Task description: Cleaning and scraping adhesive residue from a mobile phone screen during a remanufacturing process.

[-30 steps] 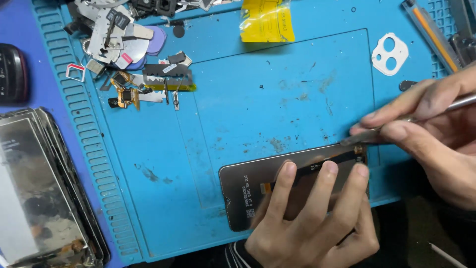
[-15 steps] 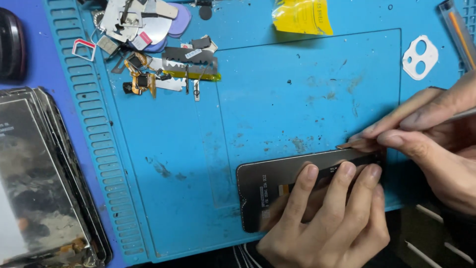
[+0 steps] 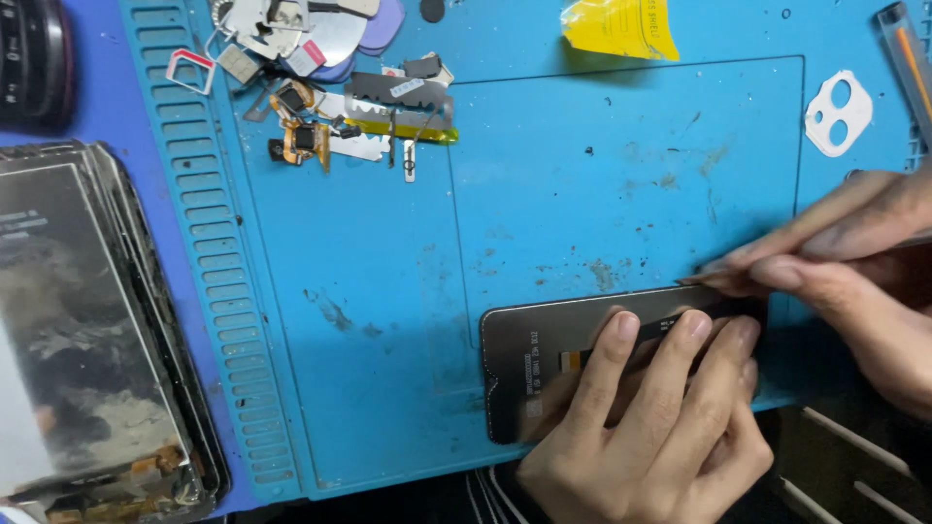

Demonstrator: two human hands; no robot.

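The left hand (image 3: 650, 427) lies flat at six o'clock, fingers spread and pressing the dark phone screen panel (image 3: 582, 354) onto the blue mat (image 3: 388, 291). The right hand (image 3: 845, 272), at three o'clock, pinches a thin tool (image 3: 704, 279) against the panel's upper edge.

A big blue mat (image 3: 388, 252) lies on the table. The left hand (image 3: 660, 427) presses flat on a dark phone screen (image 3: 544, 359) near the mat's front edge. Three fingers (image 3: 607, 359) lie across it. The right hand (image 3: 845, 262) pinches a thin tool whose tip touches the screen's top edge. A pile of small phone parts (image 3: 340, 87) sits at the back of the mat. A yellow bag (image 3: 621, 24) and a white camera frame (image 3: 837, 113) lie there too. A stack of old screens (image 3: 87, 330) rests on the left, off the mat.
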